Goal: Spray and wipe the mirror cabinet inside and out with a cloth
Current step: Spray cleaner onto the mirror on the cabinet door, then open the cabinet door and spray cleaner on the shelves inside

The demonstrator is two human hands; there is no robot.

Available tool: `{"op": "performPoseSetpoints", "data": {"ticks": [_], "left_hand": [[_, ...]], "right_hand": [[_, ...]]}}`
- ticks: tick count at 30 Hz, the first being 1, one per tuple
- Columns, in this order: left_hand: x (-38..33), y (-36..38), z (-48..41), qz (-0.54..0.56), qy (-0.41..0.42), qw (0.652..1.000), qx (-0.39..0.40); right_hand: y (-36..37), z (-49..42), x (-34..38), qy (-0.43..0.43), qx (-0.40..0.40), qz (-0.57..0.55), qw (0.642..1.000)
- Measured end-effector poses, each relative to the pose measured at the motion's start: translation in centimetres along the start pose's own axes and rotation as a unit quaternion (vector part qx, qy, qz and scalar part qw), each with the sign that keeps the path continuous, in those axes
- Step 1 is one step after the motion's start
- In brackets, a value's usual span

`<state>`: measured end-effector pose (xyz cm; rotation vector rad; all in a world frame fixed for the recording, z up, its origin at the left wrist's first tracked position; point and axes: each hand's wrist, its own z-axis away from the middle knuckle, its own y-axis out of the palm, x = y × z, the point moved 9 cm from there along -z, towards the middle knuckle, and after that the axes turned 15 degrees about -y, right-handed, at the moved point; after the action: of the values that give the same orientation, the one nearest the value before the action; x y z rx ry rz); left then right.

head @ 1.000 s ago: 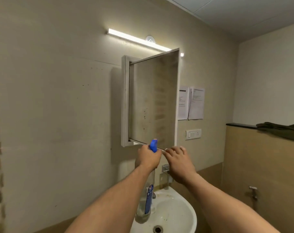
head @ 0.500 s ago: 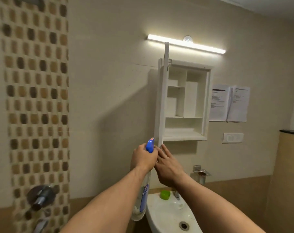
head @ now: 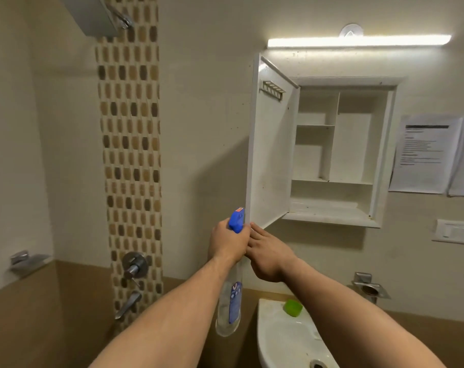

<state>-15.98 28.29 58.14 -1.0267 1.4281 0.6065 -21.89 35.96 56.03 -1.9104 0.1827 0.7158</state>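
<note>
The white mirror cabinet [head: 331,211] hangs on the wall with its door [head: 272,155] swung wide to the left, showing bare white shelves inside. My left hand [head: 226,244] grips a clear spray bottle [head: 229,306] by the neck just under its blue nozzle, right below the door's lower corner. My right hand [head: 269,254] reaches up beside it, and its straight fingers touch the bottom edge of the door. No cloth is in view.
A white sink [head: 286,333] with a green cap [head: 292,308] on its rim sits below the cabinet. Papers [head: 424,155] and a switch [head: 455,232] are on the wall to the right. Shower taps [head: 133,264] sit on a tiled strip at left.
The cabinet door swung from nearly closed to wide open, my right hand following its lower edge. My view turned left. The left hand kept hold of the bottle.
</note>
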Motion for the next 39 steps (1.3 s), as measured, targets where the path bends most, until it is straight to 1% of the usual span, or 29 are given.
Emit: {"op": "performPoseSetpoints", "data": {"ticks": [4,6,11,13,17,19,21,24,25,26,28,29,30,33,35,36,39], "left_hand": [[-1.1,0.6,0.7,-0.006,-0.004,1.0,-0.004],[-1.8,1.2,0.9,-0.005,0.001,1.0,0.007],[-4.0,3.6,1.3,-0.012,0.026,0.999,0.04],[-5.0,4.8,1.3,-0.018,0.028,0.998,0.046],[-7.2,7.3,0.9,-0.036,0.021,0.999,0.034],[-8.5,8.6,0.7,-0.056,0.018,0.998,0.022],[-10.0,9.8,0.6,-0.075,0.022,0.997,-0.009],[-12.3,11.0,-0.2,-0.089,0.031,0.994,-0.061],[-13.0,11.4,-0.5,-0.089,0.034,0.992,-0.085],[-14.0,12.5,-0.8,-0.086,0.037,0.989,-0.113],[-15.2,13.9,-1.5,-0.091,0.034,0.984,-0.147],[-15.8,15.4,-1.9,-0.094,0.026,0.983,-0.155],[-15.9,16.6,-2.2,-0.092,0.017,0.983,-0.155],[-16.6,19.9,-3.2,-0.048,-0.018,0.99,-0.133],[-17.0,21.7,-3.7,-0.037,-0.042,0.991,-0.119],[-17.6,22.9,-3.8,-0.038,-0.046,0.992,-0.113],[-18.6,25.5,-4.1,-0.047,-0.054,0.993,-0.097]], "right_hand": [[-1.8,1.0,-0.3,-0.024,-0.075,-0.061,0.995],[-2.5,1.9,-0.9,-0.02,-0.109,-0.064,0.992],[-3.1,4.5,-2.1,0.016,-0.111,-0.052,0.992],[-3.6,5.5,-3.3,0.045,-0.117,-0.041,0.991],[-4.0,7.3,-6.9,0.084,-0.125,-0.044,0.988],[-3.8,8.1,-9.6,0.12,-0.138,-0.077,0.98],[-3.7,9.3,-12.8,0.168,-0.176,-0.144,0.959],[-4.0,10.8,-17.1,0.222,-0.253,-0.258,0.906],[-4.0,11.2,-18.2,0.227,-0.276,-0.306,0.883],[-4.0,12.0,-19.7,0.223,-0.296,-0.371,0.851],[-4.0,12.2,-20.9,0.208,-0.317,-0.507,0.774],[-4.0,12.5,-21.4,0.192,-0.311,-0.557,0.746],[-4.1,12.6,-21.5,0.177,-0.303,-0.593,0.725],[-4.1,13.5,-23.1,0.173,-0.291,-0.672,0.658],[-3.9,14.7,-24.0,0.164,-0.276,-0.692,0.647],[-3.8,15.4,-24.9,0.155,-0.271,-0.691,0.652],[-4.1,16.9,-26.8,0.147,-0.266,-0.663,0.684]]}}
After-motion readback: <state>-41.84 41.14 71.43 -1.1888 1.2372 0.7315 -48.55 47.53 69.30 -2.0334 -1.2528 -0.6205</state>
